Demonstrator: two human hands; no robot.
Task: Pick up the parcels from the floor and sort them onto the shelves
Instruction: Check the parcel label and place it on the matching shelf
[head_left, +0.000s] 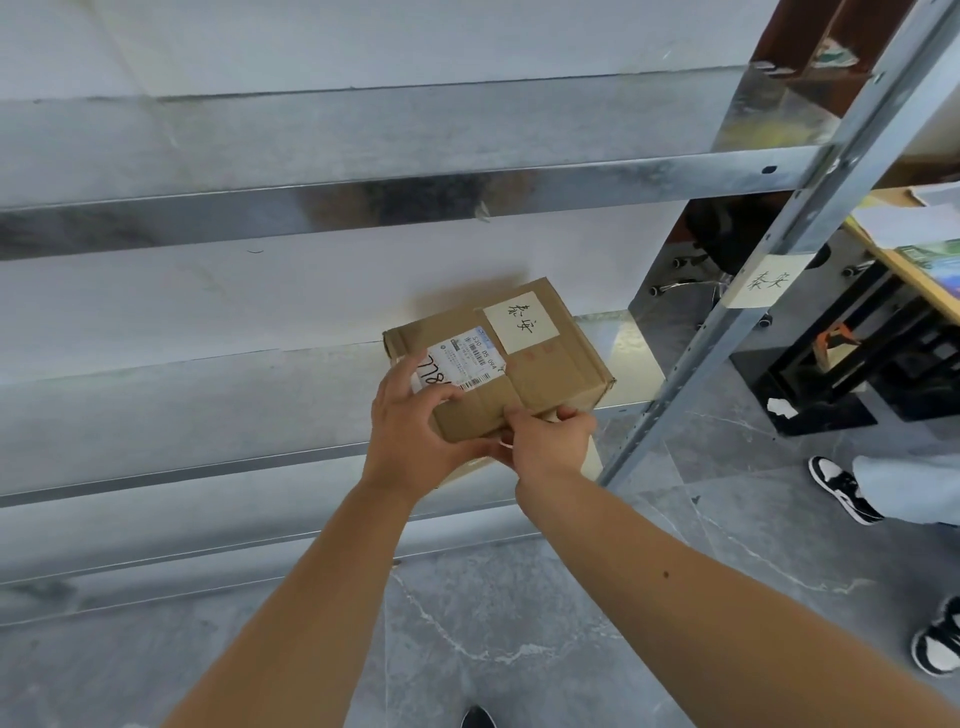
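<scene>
We've got both hands clamped on the one box (498, 364), left hand (410, 431) over its near-left corner, right hand (550, 441) at the near edge, setting it on the shelf (208, 410) by the post (779, 249) with the matching tag (761, 280). Looks nearly placed, no other boxes in sight so can't tell what's left

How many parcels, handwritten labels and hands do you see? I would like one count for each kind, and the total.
Parcels: 1
Handwritten labels: 2, one on the parcel, one on the shelf post
Hands: 2, left, right
Total: 5
</scene>
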